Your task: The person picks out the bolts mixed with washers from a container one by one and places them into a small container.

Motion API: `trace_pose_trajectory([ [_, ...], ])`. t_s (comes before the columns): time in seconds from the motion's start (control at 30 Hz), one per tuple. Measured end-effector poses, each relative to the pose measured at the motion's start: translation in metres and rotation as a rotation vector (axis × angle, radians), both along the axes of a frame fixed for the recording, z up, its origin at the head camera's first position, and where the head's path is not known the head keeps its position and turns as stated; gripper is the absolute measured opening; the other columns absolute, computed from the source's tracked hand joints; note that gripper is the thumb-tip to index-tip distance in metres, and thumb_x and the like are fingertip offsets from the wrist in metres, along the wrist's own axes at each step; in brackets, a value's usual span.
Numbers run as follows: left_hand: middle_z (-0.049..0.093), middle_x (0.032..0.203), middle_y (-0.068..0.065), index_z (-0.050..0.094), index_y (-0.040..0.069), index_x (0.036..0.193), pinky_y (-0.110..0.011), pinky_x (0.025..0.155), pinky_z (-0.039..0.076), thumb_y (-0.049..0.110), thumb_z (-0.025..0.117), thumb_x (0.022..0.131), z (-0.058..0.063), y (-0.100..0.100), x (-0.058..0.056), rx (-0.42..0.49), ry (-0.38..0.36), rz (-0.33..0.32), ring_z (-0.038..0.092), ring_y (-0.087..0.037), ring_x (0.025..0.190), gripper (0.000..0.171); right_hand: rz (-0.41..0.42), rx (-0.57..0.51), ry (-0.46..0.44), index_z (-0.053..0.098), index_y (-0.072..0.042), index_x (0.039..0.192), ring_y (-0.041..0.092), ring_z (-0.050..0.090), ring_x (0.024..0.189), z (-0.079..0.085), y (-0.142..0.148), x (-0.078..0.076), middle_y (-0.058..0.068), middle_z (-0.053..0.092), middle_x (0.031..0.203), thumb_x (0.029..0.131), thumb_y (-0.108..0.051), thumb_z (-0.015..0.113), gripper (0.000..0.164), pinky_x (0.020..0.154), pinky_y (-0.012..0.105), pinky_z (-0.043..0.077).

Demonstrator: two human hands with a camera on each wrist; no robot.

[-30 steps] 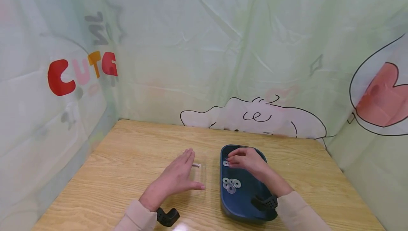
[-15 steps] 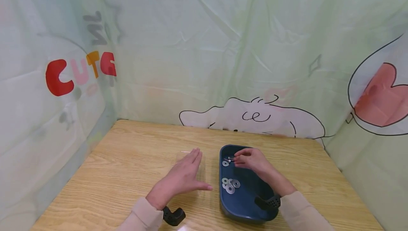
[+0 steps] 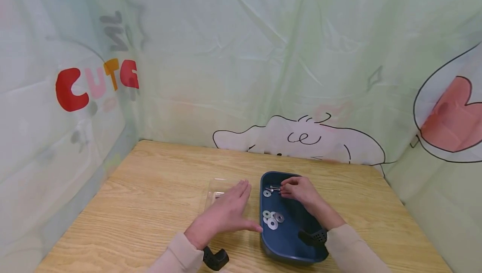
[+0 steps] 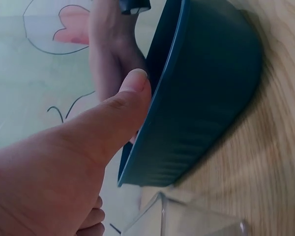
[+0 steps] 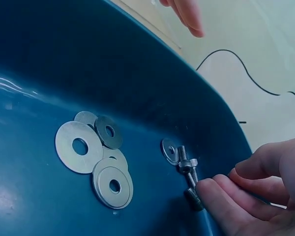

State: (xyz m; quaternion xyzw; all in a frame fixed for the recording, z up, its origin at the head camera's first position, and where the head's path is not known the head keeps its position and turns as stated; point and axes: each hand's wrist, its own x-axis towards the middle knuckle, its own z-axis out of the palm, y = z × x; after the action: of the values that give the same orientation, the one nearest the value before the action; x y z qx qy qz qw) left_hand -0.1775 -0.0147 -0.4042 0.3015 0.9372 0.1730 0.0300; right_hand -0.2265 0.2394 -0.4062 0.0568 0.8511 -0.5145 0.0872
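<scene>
My right hand (image 3: 299,191) reaches into the far end of a dark blue plastic bin (image 5: 29,162). Its fingertips sit right beside several small metal bolts (image 5: 187,169), thumb drawn in against the fingers; I cannot tell whether a bolt is pinched there. A washer (image 5: 169,151) lies against those bolts, and several flat washers (image 5: 78,147) overlap nearer the middle of the bin floor. My left hand (image 3: 226,216) is stretched flat above a clear plastic box (image 3: 214,185), fingers straight. Its thumb (image 4: 113,118) points at the bin's left rim and overlaps it in the left wrist view.
The bin and the box stand side by side on a wood-grain table (image 3: 158,189), the box left of the bin. A printed curtain (image 3: 211,76) closes off the back and sides. Part of a small metal piece (image 3: 218,196) shows in the box, mostly behind the left hand.
My left hand has drifted right across the box until its thumb reaches the bin's edge. My right hand has shifted slightly right inside the bin, uncovering the bolts. The washers lie as before.
</scene>
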Motion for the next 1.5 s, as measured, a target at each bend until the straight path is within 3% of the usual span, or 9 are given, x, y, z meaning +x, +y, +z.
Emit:
trace_pose_trajectory([
  [0.4,0.022,0.165,-0.011,0.024,0.005,0.157,-0.038,0.121,0.032,0.077,0.063,0.075,-0.002,0.018,0.008,-0.007,-0.036,-0.097,0.027,-0.024,0.152,0.116,-0.016,0.150,0.020,0.060,0.011,0.122,0.033,0.071,0.098,-0.008,-0.001,-0.008,0.028,0.067,0.112,0.101,-0.006,0.050,0.029,0.089,0.041,0.059],
  [0.67,0.021,0.166,-0.010,0.028,0.006,0.156,-0.037,0.122,0.031,0.077,0.059,0.079,-0.007,0.021,0.009,-0.037,-0.035,-0.122,0.025,-0.022,0.153,0.109,0.012,0.170,0.046,0.059,0.013,0.122,0.034,0.069,0.097,-0.011,-0.006,-0.011,0.029,0.065,0.113,0.100,-0.005,0.051,0.030,0.087,0.042,0.060],
  [1.1,0.022,0.166,-0.008,0.028,0.008,0.156,-0.037,0.122,0.031,0.076,0.061,0.077,-0.004,0.021,0.010,-0.033,-0.069,-0.103,0.024,-0.020,0.153,0.109,0.050,0.213,0.050,0.062,0.010,0.121,0.027,0.072,0.093,-0.015,-0.013,-0.008,0.024,0.068,0.112,0.099,-0.007,0.053,0.029,0.087,0.042,0.060],
  [1.5,0.023,0.166,-0.006,0.029,0.010,0.157,-0.038,0.121,0.033,0.075,0.063,0.076,-0.004,0.023,0.010,-0.018,-0.093,-0.081,0.026,-0.020,0.152,0.109,0.115,0.146,0.018,0.068,0.008,0.113,0.027,0.072,0.089,-0.013,-0.015,0.006,0.020,0.071,0.106,0.096,-0.004,0.054,0.025,0.083,0.041,0.062],
])
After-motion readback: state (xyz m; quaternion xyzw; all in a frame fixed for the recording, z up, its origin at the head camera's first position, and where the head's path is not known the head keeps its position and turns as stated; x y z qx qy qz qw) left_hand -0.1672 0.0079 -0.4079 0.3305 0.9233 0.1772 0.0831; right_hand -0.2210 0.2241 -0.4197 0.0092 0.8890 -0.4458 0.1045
